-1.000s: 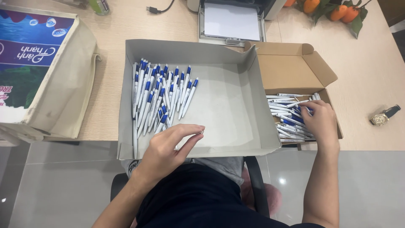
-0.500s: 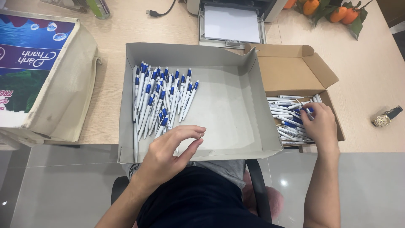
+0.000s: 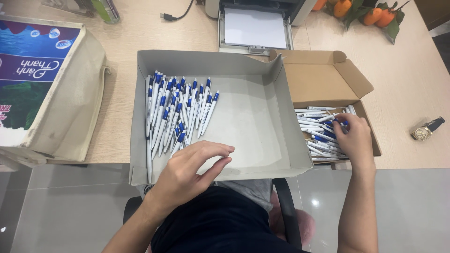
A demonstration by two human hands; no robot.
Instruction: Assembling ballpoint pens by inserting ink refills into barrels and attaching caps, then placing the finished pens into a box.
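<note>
— Pens, where are they lying?

— White ones with blue tips are lying in a loose row inside the grey tray, at its left side. The left hand is hovering at the tray's near edge, just beside the closest pens, fingers half curled and thumb apart from them; it is gripping nothing that I can see.

— And the other hand?

— The right hand is reaching into the brown cardboard box, which is sitting against the tray's right wall. Its fingers are bending down into a heap of more pens (same white and blue kind); whether they are pinching one I cannot tell.

— What is lying around the tray?

— Right of the box, a wristwatch is resting on the wooden desk. Left of the tray, a cloth bag with a printed panel is lying flat. Beyond the tray's far wall, a printer is holding white paper, and oranges with leaves are showing farther right.
</note>
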